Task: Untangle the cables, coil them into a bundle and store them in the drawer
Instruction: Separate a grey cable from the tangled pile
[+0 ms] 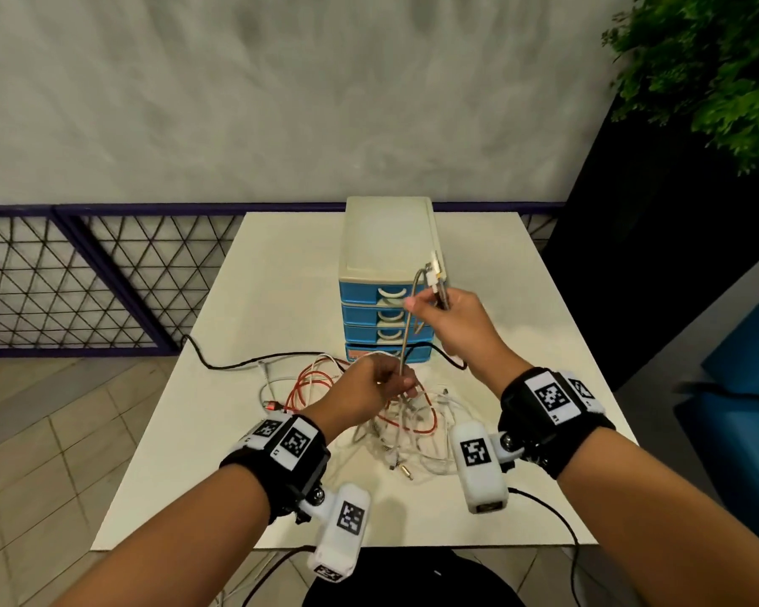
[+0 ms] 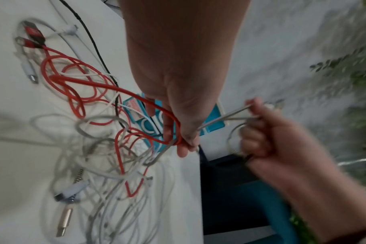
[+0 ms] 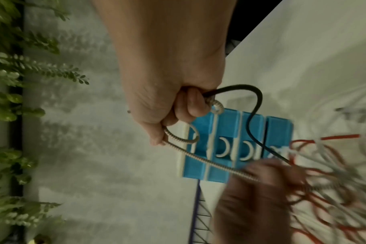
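Observation:
A tangle of red (image 1: 312,378), white and grey cables (image 1: 413,435) lies on the white table (image 1: 246,475), in front of a small drawer unit (image 1: 386,243) with blue drawers. My left hand (image 1: 402,383) pinches a grey braided cable (image 1: 406,343) just above the tangle. In the left wrist view a red loop (image 2: 173,118) also hangs round the left hand (image 2: 184,143). My right hand (image 1: 426,302), raised before the top drawers, grips coiled loops of the grey braided cable (image 3: 209,162) together with a black cable (image 3: 259,99). Plug ends (image 1: 434,271) stick up above it.
The black cable (image 1: 237,365) trails off the table's left edge. A metal mesh fence (image 1: 84,278) stands at the left, a green plant (image 1: 719,72) at the upper right, and a blue seat (image 1: 745,431) beside the table's right edge.

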Tool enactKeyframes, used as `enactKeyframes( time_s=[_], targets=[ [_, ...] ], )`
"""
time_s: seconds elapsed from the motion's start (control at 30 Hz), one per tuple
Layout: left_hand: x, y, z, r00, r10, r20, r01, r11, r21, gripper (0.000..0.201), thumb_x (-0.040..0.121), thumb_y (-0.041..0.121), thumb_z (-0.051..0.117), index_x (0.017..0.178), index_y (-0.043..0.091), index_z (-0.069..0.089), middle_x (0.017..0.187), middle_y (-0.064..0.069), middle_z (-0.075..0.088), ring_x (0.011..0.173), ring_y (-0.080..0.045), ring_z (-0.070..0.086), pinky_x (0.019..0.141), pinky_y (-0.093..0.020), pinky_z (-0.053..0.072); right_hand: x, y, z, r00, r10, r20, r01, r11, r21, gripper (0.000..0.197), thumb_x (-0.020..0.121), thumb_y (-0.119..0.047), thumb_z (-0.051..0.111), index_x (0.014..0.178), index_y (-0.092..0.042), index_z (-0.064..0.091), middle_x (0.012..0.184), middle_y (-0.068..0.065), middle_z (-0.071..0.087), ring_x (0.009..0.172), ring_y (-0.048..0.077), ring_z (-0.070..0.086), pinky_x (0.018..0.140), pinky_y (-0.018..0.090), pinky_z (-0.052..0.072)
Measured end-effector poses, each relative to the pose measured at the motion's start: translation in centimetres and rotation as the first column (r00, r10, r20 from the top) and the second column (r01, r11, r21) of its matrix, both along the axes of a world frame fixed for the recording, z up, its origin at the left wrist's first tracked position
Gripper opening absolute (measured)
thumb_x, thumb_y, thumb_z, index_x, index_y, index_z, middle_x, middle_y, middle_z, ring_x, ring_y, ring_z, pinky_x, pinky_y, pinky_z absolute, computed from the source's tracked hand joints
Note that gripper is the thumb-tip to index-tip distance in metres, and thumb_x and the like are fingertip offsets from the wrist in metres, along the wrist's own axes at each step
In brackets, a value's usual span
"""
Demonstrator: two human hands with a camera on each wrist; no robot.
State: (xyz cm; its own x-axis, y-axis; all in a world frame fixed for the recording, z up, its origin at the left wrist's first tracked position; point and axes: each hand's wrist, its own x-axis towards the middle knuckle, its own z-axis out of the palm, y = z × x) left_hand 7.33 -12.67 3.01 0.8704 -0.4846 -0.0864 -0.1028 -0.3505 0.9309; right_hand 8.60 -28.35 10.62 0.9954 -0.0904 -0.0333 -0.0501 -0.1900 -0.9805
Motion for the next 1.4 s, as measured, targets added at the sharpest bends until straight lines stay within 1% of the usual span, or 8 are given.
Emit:
enactKeyframes(
  time_s=[0.2,0.3,0.47,0.57,0.7,0.9,1.07,1.4],
  targets=[
    [-0.6,0.4,-3.6,0.994,-0.015,-0.112,0.046,0.958,0.283,0.023,0.095,0.023,0.052,0.099,0.011,0.071,0.105,0.001,0.071,0.099,-0.011,0.062,0.094,-0.028,0.046,2.0,-0.6,4.3,0.976,-0.158,0.148,0.148,0.986,0.082,0.013,0.093,-0.028,0.061,0.083,-0.02,0.058,0.058,-0.015,0.052,0.051,0.002,0.043,0.054,0.021,0.034],
    [-0.6,0.0,-3.1,0.994,-0.025,-0.105,0.054,0.957,0.283,0.027,0.098,0.02,0.045,0.098,0.008,0.07,0.104,-0.003,0.07,0.096,-0.012,0.061,0.084,-0.016,0.043,1.7,-0.6,3.5,0.984,-0.06,0.165,0.087,0.983,-0.164,0.024,0.097,-0.027,0.053,0.074,-0.023,0.049,0.069,-0.003,0.045,0.057,0.011,0.041,0.056,0.026,0.034],
    [0.1,0.1,-1.5,0.999,0.001,0.04,-0.01,0.978,0.209,0.035,0.099,0.028,0.044,0.077,0.019,0.069,0.088,-0.002,0.073,0.08,-0.014,0.065,0.085,-0.033,0.049,-0.6,-0.9,-0.9,0.989,0.148,-0.011,-0.12,0.752,-0.648,0.038,0.097,-0.05,0.043,0.081,-0.018,0.055,0.07,0.001,0.056,0.067,0.022,0.054,0.06,0.032,0.039],
    [0.7,-0.2,0.0,0.999,0.032,0.036,-0.036,0.992,0.121,0.037,0.1,0.028,0.041,0.076,0.016,0.067,0.081,0.004,0.072,0.084,-0.014,0.066,0.089,-0.033,0.049,-1.5,-0.7,-2.1,0.992,0.077,-0.101,-0.116,0.87,-0.478,0.064,0.092,-0.068,0.026,0.093,-0.02,0.067,0.078,-0.01,0.066,0.077,0.011,0.061,0.071,0.032,0.045],
    [1.5,-0.5,2.5,0.989,0.139,0.057,-0.139,0.99,-0.008,0.034,0.099,0.027,0.043,0.081,0.012,0.067,0.079,0.013,0.069,0.08,0.001,0.065,0.082,-0.019,0.045,-1.9,-1.3,-3.1,0.968,0.119,-0.219,-0.134,0.99,-0.052,0.069,0.094,-0.066,0.018,0.106,-0.023,0.07,0.038,-0.016,0.036,0.035,0.0,0.028,0.046,0.021,0.019],
    [2.8,-0.7,5.9,0.951,0.149,0.272,-0.162,0.986,0.026,0.025,0.093,0.032,0.054,0.082,0.019,0.072,0.082,0.005,0.052,0.077,-0.002,0.053,0.074,-0.01,0.039,-2.3,-1.4,-4.3,0.976,0.214,-0.047,-0.215,0.976,-0.03,0.006,0.09,-0.027,0.066,0.095,-0.025,0.068,0.077,-0.01,0.068,0.067,-0.002,0.062,0.065,0.015,0.045],
    [2.3,-1.9,7.6,0.985,0.109,0.137,-0.1,0.992,-0.075,0.03,0.096,0.033,0.05,0.075,0.017,0.065,0.064,-0.005,0.064,0.054,-0.012,0.06,0.066,-0.031,0.051,-1.1,-0.7,-5.8,0.975,0.215,-0.063,-0.223,0.953,-0.205,0.025,0.085,-0.015,0.07,0.063,-0.014,0.059,0.056,-0.01,0.054,0.054,0.003,0.047,0.057,0.021,0.037],
    [3.8,-0.2,11.3,0.93,0.267,0.254,-0.221,0.955,-0.196,0.035,0.101,0.03,0.034,0.072,0.017,0.049,0.072,-0.001,0.054,0.071,-0.018,0.06,0.072,-0.035,0.055,-1.0,-1.3,-8.2,0.969,0.163,-0.186,-0.239,0.815,-0.527,0.02,0.087,-0.032,0.067,0.088,-0.013,0.07,0.058,-0.011,0.046,0.053,0.003,0.042,0.051,0.021,0.031]
  ],
)
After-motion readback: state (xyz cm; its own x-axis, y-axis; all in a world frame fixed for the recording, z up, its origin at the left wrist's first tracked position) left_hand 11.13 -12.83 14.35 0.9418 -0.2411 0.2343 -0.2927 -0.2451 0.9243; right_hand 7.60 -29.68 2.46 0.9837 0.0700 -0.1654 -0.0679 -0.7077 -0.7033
